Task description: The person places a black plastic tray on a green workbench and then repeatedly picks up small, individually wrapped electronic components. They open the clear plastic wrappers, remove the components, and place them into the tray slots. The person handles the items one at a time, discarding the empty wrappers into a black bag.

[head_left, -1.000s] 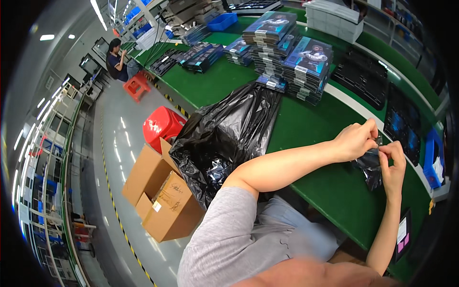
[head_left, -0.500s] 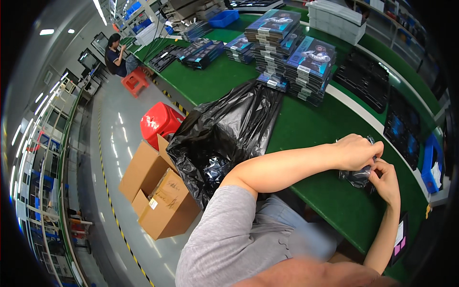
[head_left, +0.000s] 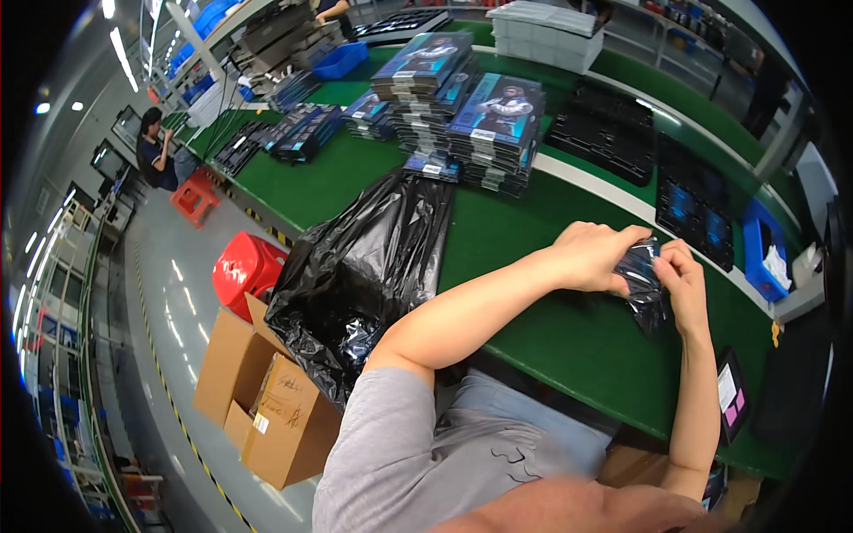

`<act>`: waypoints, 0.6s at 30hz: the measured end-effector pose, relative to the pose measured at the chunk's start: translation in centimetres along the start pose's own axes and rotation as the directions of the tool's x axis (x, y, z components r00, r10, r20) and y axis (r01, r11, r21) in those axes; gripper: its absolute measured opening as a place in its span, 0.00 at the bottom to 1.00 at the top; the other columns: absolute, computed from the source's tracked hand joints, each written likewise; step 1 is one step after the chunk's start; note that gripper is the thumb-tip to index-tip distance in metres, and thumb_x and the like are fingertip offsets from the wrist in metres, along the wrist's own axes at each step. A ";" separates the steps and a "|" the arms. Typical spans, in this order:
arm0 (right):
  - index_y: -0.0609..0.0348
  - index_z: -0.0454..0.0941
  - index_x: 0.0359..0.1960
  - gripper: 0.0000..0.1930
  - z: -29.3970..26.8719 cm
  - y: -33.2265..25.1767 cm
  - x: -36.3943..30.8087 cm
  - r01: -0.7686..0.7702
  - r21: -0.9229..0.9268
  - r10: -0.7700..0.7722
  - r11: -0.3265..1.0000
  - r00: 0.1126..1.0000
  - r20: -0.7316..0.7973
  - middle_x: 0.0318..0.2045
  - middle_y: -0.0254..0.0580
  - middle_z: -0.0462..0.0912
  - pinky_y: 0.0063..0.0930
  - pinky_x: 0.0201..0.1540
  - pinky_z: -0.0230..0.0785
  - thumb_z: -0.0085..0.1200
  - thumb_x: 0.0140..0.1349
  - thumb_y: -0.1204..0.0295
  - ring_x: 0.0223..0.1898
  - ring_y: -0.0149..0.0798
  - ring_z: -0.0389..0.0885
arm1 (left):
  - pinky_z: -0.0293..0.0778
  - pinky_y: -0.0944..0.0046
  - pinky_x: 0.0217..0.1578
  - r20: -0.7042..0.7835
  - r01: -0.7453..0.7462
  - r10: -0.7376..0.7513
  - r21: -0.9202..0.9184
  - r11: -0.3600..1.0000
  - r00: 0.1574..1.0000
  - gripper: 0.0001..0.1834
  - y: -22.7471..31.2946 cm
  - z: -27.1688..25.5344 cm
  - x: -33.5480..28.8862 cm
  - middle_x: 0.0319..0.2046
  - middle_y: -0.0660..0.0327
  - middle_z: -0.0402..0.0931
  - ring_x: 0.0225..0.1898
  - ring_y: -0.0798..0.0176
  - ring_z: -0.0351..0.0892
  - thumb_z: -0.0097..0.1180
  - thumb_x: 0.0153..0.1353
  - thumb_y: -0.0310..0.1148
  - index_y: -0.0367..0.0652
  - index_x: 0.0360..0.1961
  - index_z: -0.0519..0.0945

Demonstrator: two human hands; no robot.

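Over the green worktop, both hands hold a small dark bundle in shiny plastic film [head_left: 641, 277]; what is inside is not clear. My left hand [head_left: 597, 256] grips its left side, with the thumb below and the fingers above. On the opposite side, my right hand [head_left: 682, 286] pinches the film between thumb and fingers. Loose film hangs down below the hands. To the left, a large black plastic bag [head_left: 413, 235] gapes at the table edge, with crumpled clear film [head_left: 357, 339] inside.
Stacks of printed flat boxes [head_left: 498, 120] stand on the worktop [head_left: 533, 355]. Black trays [head_left: 604, 133] and a blue bin [head_left: 766, 258] line the far side. A cardboard box [head_left: 289, 422] and red stool [head_left: 244, 271] are on the floor. Another person [head_left: 158, 151] sits at the far left.
The view has turned, shifting the scene left. My hands have drawn apart from their crossed, overlapping pose, and the bundle between them now shows more fully.
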State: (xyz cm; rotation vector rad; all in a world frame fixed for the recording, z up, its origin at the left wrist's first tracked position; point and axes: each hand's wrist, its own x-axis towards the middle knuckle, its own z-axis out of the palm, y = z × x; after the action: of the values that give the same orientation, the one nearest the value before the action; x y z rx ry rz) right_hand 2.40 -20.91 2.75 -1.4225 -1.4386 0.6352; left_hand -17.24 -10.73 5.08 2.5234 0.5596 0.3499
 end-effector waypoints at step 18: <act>0.60 0.74 0.23 0.11 -1.2 -0.1 0.0 0.215 0.311 -0.260 0.926 0.959 0.112 0.30 0.32 0.69 0.22 0.38 0.61 0.68 0.48 0.75 0.34 0.28 0.67 | 0.72 0.67 0.46 0.071 0.059 -0.004 -0.794 0.605 0.997 0.34 -1.7 1.0 1.1 0.40 0.61 0.78 0.42 0.69 0.76 0.73 0.42 0.28 0.34 0.51 0.72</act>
State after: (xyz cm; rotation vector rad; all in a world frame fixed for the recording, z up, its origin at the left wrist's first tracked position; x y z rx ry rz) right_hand 3.37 -21.24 3.29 -0.9645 -1.5329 0.7785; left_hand -16.41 -9.36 3.46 1.6271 0.3083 0.3946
